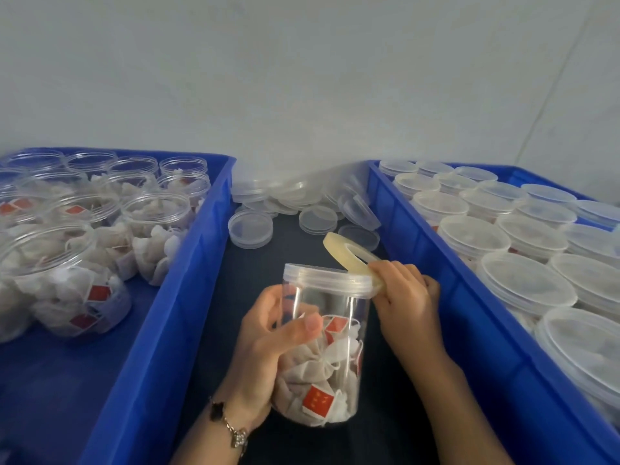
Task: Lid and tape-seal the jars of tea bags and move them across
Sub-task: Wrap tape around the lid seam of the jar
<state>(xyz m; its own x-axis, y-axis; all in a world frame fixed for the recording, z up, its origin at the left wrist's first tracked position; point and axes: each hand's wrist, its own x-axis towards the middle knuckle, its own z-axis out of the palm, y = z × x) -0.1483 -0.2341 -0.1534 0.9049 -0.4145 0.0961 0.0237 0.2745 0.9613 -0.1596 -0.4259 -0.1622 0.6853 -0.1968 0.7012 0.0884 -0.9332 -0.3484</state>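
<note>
Jar held tilted over dark bench, between two blue crates; lid already seated. Left hand wraps jar body, fingers curled round clear wall, thumb across front. Right hand pinches tape roll against lid rim.

Judgement: jar light, part-filled with soft tea bags; thin plastic wall smooth, likely slippery, may flex if squeezed. Best hold: mid-body wrap, clear of lid seam needing tape.

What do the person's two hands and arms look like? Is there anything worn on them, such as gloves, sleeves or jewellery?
Both hands are bare, without gloves, and no sleeves show on the forearms in view. The left hand has a thin chain bracelet at the wrist, with a dark clover-shaped charm and a sparkling, stone-set one. The right hand and its wrist show no jewellery. No rings are visible.
</note>
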